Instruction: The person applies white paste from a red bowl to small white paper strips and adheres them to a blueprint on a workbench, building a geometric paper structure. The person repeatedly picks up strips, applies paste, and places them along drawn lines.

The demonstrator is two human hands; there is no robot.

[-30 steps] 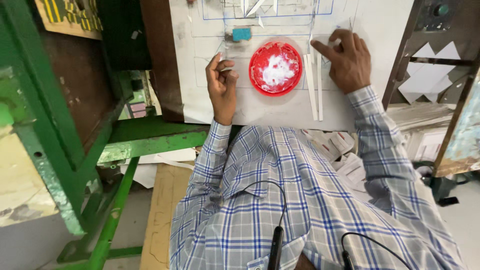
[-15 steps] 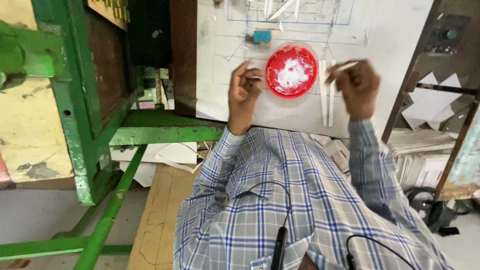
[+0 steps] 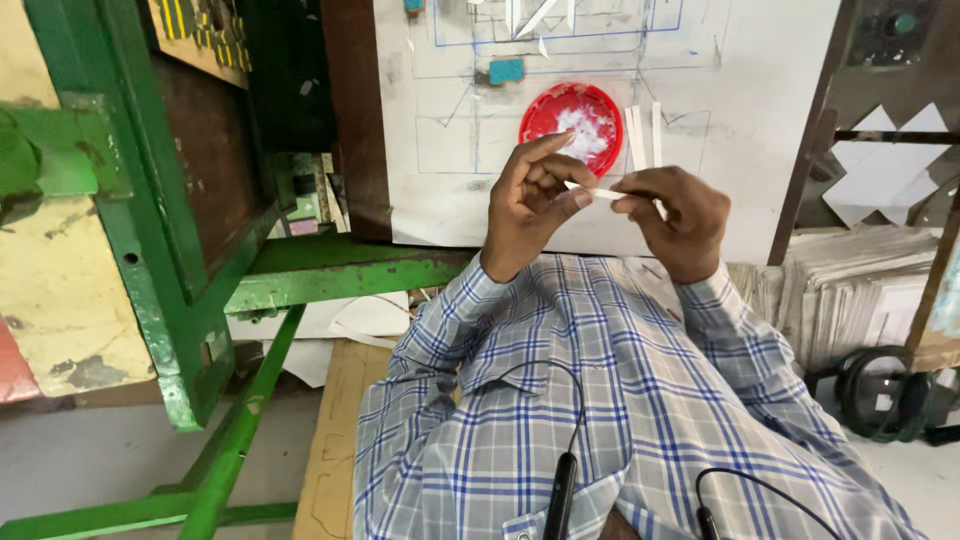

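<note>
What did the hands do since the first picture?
Both hands lifted off the white sheet and came together. The left hand and right hand now pinch one thin white strip between them. The red lid and the other strips stayed put.

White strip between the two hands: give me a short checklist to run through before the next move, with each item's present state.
1. White strip pinched at both ends by left hand and right hand: ok.
2. Strip lifted off the white sheet: ok.
3. Red dish in front of the hands, white stuff inside: ok.
4. Spare strips lying right of the dish: ok.
5. Strip coated on any side: cannot tell.
</note>
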